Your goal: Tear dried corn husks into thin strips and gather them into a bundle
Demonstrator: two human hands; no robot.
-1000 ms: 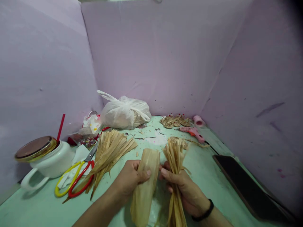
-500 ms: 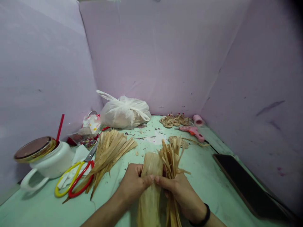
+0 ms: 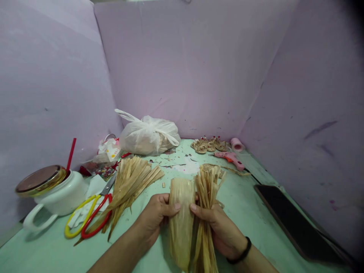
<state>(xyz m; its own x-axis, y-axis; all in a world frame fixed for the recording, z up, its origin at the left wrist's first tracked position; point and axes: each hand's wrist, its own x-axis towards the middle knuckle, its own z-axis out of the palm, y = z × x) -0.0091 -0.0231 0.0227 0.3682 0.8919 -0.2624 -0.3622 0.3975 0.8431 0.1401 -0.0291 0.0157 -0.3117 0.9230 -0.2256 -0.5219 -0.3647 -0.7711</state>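
Note:
A broad, pale dried husk (image 3: 182, 223) stands lengthwise in front of me, its far end cut straight across. My left hand (image 3: 160, 212) pinches its left edge, thumb on the front face and fingers behind. On the other side, my right hand (image 3: 217, 222) has its thumb at the husk's right edge. Wrapped in that same hand is a bundle of narrow dried husk strips (image 3: 207, 189), which fan out above and hang below it. The fingertips behind the husk are mostly hidden.
Left: scissors (image 3: 88, 216), a husk-strip pile (image 3: 133, 185), a white mug (image 3: 62, 193) with a gold-rimmed lid. Back: a tied plastic bag (image 3: 150, 134), woven pieces (image 3: 209, 145), a pink spool (image 3: 237, 144). Right: a pink glue gun (image 3: 231, 159) and a dark phone-like slab (image 3: 295, 223). Pale walls enclose the table.
My thumbs, close together on the husk before, have moved apart to its two edges. The husk and the strip bundle have shifted slightly, and the bundle stands more upright.

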